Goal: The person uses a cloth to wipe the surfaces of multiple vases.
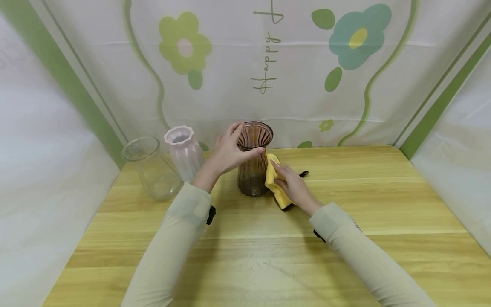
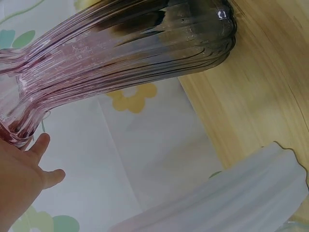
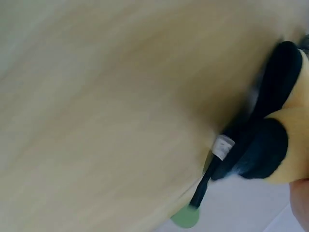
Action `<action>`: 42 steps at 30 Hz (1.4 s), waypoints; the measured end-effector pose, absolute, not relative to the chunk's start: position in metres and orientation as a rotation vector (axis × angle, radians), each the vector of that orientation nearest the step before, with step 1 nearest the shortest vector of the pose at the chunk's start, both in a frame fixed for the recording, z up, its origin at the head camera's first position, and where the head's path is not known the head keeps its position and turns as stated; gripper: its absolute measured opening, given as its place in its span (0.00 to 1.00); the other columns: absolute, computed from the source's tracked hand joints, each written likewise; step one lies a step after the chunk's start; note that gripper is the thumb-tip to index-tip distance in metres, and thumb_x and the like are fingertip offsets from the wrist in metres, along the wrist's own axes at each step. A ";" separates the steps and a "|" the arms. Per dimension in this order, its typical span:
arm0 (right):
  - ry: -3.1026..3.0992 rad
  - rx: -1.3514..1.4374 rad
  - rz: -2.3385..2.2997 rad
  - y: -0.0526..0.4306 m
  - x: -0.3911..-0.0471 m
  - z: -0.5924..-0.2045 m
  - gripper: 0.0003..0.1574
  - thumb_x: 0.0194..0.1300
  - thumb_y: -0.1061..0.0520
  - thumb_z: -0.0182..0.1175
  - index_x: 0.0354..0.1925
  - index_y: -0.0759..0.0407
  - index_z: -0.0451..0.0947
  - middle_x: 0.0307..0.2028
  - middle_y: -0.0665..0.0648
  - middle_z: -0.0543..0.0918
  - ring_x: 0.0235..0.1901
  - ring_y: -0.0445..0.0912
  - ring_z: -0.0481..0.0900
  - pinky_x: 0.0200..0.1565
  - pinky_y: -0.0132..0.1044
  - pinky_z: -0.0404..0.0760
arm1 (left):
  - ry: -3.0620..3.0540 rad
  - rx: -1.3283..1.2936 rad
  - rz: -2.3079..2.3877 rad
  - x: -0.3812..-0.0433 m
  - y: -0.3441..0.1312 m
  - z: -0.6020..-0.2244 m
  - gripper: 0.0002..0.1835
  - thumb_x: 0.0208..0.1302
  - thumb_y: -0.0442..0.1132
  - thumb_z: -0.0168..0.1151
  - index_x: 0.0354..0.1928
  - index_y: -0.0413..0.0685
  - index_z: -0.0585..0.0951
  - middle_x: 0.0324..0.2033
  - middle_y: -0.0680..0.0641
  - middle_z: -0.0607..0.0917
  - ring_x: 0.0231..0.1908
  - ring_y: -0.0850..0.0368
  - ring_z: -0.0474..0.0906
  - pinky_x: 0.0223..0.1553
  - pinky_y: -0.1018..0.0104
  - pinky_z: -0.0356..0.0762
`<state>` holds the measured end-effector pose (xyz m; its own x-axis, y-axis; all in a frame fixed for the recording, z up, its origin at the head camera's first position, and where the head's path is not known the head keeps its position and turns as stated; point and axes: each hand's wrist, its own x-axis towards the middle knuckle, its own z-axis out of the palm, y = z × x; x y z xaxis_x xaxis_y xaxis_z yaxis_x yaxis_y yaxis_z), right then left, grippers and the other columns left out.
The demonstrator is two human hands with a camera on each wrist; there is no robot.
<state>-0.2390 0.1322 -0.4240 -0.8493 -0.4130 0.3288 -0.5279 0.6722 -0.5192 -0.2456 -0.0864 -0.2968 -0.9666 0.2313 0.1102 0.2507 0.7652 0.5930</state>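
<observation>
A ribbed glass vase [image 1: 253, 170], pinkish at its flared rim and smoky brown lower down, stands upright on the wooden table. My left hand [image 1: 234, 151] holds it by the rim, thumb across the front and fingers at the left and back. In the left wrist view the same vase [image 2: 145, 53] runs across the top. My right hand [image 1: 293, 185] grips a yellow cloth [image 1: 281, 194] with dark edging against the vase's right side. A black loop and small white tag hang from the cloth [image 3: 294, 135] in the right wrist view, where most of my hand is out of frame.
To the left stand a clear glass vase [image 1: 159, 181] and a pale pink fluted vase [image 1: 188, 157], close beside my left forearm. Behind the wooden table [image 1: 245, 264] hangs a white curtain [image 1: 230, 64] printed with flowers; white sheets flank both sides.
</observation>
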 end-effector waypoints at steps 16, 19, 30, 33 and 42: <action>-2.610 0.803 0.987 0.132 -0.239 -0.415 0.37 0.65 0.63 0.57 0.71 0.58 0.59 0.62 0.67 0.73 0.59 0.62 0.73 0.61 0.54 0.73 | -2.956 -0.373 -0.862 -0.244 -0.087 -0.291 0.52 0.58 0.70 0.54 0.75 0.47 0.50 0.73 0.43 0.52 0.73 0.41 0.48 0.71 0.41 0.52; -2.565 0.778 1.014 0.127 -0.241 -0.404 0.38 0.65 0.64 0.57 0.71 0.58 0.59 0.62 0.67 0.73 0.59 0.61 0.74 0.61 0.53 0.73 | -2.978 -0.372 -0.851 -0.244 -0.089 -0.286 0.52 0.57 0.69 0.56 0.75 0.46 0.51 0.74 0.43 0.54 0.73 0.38 0.48 0.71 0.38 0.50; -2.434 0.667 1.166 0.116 -0.240 -0.375 0.38 0.66 0.64 0.55 0.71 0.60 0.56 0.67 0.66 0.66 0.65 0.60 0.67 0.65 0.53 0.69 | -3.042 -0.485 -0.879 -0.244 -0.087 -0.282 0.49 0.62 0.66 0.50 0.76 0.47 0.46 0.75 0.46 0.48 0.74 0.39 0.43 0.74 0.40 0.36; -2.415 0.661 1.188 0.115 -0.240 -0.378 0.38 0.66 0.65 0.55 0.72 0.60 0.56 0.67 0.67 0.66 0.66 0.61 0.66 0.66 0.53 0.67 | -3.031 -0.493 -0.904 -0.246 -0.087 -0.285 0.50 0.62 0.66 0.50 0.76 0.48 0.45 0.76 0.47 0.46 0.74 0.37 0.44 0.73 0.39 0.37; -2.483 0.699 1.139 0.117 -0.240 -0.403 0.38 0.66 0.64 0.55 0.72 0.58 0.56 0.66 0.66 0.68 0.64 0.62 0.69 0.65 0.55 0.68 | -2.995 -0.427 -0.945 -0.247 -0.087 -0.290 0.55 0.54 0.71 0.56 0.76 0.53 0.45 0.75 0.50 0.48 0.74 0.40 0.46 0.72 0.37 0.45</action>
<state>-0.2401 0.1169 -0.4027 -0.8289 -0.2975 0.4738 -0.5531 0.5625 -0.6145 -0.2472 -0.0870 -0.2900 -0.9634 0.2625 0.0545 0.2463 0.7860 0.5671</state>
